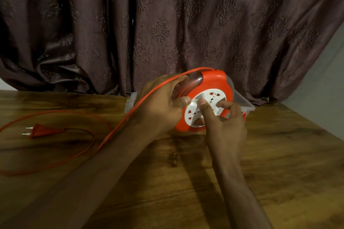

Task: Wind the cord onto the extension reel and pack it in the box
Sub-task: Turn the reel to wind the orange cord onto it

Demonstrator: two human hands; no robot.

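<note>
An orange extension reel with a white socket disc is held tilted above the wooden table. My left hand grips the reel's left side, thumb on the disc's edge. My right hand has its fingers pressed on the white disc. The orange cord leaves the reel's top, runs over my left hand and down to the table, where it lies in loose loops at the left. Its orange two-pin plug rests flat there. A clear plastic box sits behind the reel, mostly hidden.
A dark brown patterned curtain hangs along the table's far edge, right behind the box. A pale wall shows at the far right. The loose cord covers the table's left part.
</note>
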